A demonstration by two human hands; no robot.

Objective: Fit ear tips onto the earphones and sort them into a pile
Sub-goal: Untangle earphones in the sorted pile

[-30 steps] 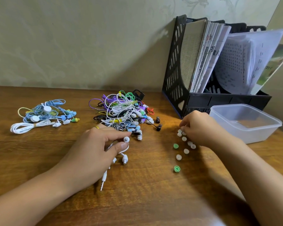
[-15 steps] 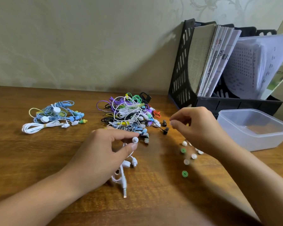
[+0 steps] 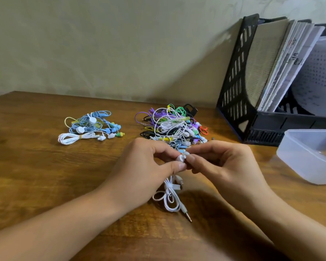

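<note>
Bare forearms, ringless hands

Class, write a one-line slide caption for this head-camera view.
Left hand holds a white earbud while the right hand presses on an ear tip.

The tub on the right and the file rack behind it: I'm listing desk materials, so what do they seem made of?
The tub looks like frosted, translucent plastic: the table shows dimly through its walls. The file rack looks like matte black moulded plastic, with regular slots in its side. Neither can be confirmed by look alone.
</note>
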